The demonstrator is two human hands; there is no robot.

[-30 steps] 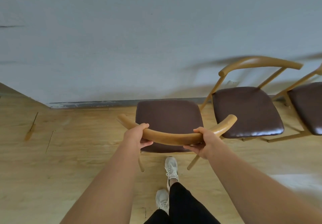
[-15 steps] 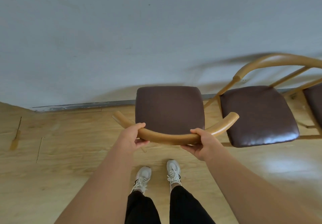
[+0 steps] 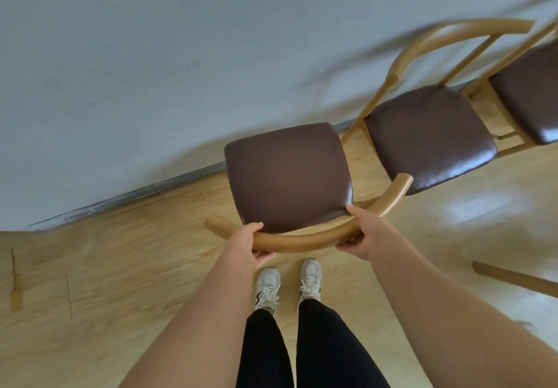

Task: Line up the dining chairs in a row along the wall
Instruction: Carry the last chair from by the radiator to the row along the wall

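Note:
A dining chair [image 3: 287,176] with a brown padded seat and a curved wooden backrest stands in front of me, its seat's far edge close to the grey wall [image 3: 181,55]. My left hand [image 3: 244,244] grips the backrest's left part and my right hand [image 3: 363,232] grips its right part. A second chair [image 3: 428,136] of the same kind stands to its right with its backrest against the wall. A third chair [image 3: 534,91] shows partly at the right edge.
A dark skirting strip [image 3: 120,203] runs along the foot of the wall above the light wooden floor [image 3: 105,282]. My feet in white shoes [image 3: 288,285] stand just behind the held chair. A wooden bar [image 3: 513,279] juts in at the right edge.
The held chair has moved closer to the wall and to the second chair. My feet have come together behind it. The view has tilted.

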